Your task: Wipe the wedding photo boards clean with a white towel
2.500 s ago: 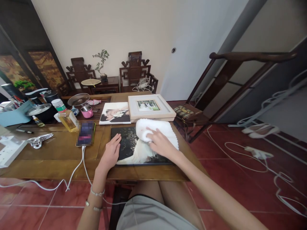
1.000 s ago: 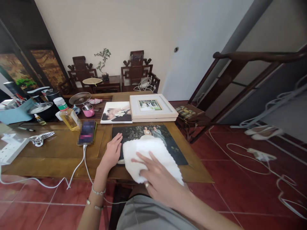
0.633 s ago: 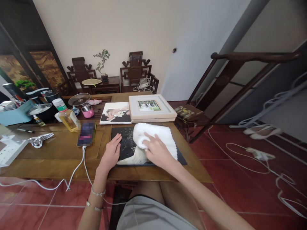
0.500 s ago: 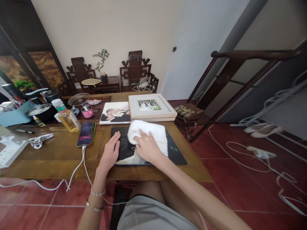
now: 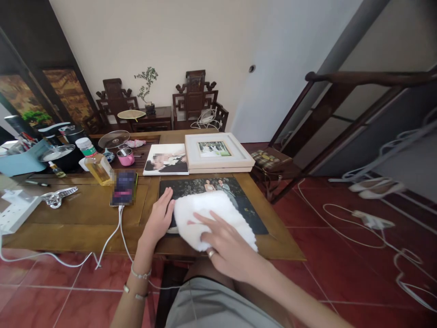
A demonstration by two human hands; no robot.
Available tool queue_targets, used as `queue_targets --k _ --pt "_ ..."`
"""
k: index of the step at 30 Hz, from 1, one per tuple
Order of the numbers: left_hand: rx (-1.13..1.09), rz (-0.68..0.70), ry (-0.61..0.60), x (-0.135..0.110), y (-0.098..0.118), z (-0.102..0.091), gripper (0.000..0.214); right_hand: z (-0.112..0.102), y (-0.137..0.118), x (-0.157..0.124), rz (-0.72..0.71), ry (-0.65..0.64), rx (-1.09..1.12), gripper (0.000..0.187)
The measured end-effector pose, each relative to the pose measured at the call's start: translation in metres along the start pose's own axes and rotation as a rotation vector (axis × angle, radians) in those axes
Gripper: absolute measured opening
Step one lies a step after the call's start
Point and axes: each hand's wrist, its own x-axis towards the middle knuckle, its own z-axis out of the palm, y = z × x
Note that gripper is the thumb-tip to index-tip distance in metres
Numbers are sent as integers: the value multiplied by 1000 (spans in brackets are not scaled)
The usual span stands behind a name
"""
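Note:
A large dark photo print [image 5: 186, 186] showing two people lies flat on the wooden table, near its front edge. On top of it is a fluffy white cloth [image 5: 213, 203], covering the middle and lower part of the picture. My right hand [image 5: 229, 248] presses on the cloth and grips it with bent fingers, a ring on one of them. At the print's left edge rests my left hand [image 5: 159, 218], laid flat with its fingers stretched out and holding nothing. Behind the print are a smaller photo board [image 5: 166, 169] and a pale framed picture [image 5: 220, 163].
To the left are a phone [image 5: 123, 189] with a white charging cable, a bottle of yellow liquid [image 5: 99, 167], a pink cup [image 5: 126, 156], a clear hair clip [image 5: 58, 197] and a white power strip [image 5: 15, 214]. A dark wooden chair [image 5: 327, 105] stands at the right.
My right hand has pulled the cloth down toward me, from the upper part of the print to its lower edge. The pictured people now show. My left hand stays in place.

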Motion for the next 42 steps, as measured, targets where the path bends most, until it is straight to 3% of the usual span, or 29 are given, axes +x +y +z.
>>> queue_targets --k 3,7,13,17,21,28,32,36,42 --pt "45 22 -27 0 -2 1 44 -4 20 16 123 37 -65 27" --pt "69 40 -33 0 -3 1 39 -8 41 65 193 82 -51 26" --pt "80 79 -10 2 0 -1 34 1 42 141 124 58 8 28" --pt "73 94 -22 3 2 -2 32 7 38 157 87 56 22 29" --pt "73 65 -5 1 0 -1 35 2 53 134 91 60 29 24" --pt "70 46 -15 -1 -4 2 38 -28 113 58 214 97 8 18" --pt "82 35 3 -1 -6 3 39 -39 137 29 289 150 -6 15" --pt "84 26 18 -1 -9 4 40 -34 128 2 289 202 -31 16" --pt "88 20 14 -1 -10 4 40 -26 73 -55 144 155 -43 18"
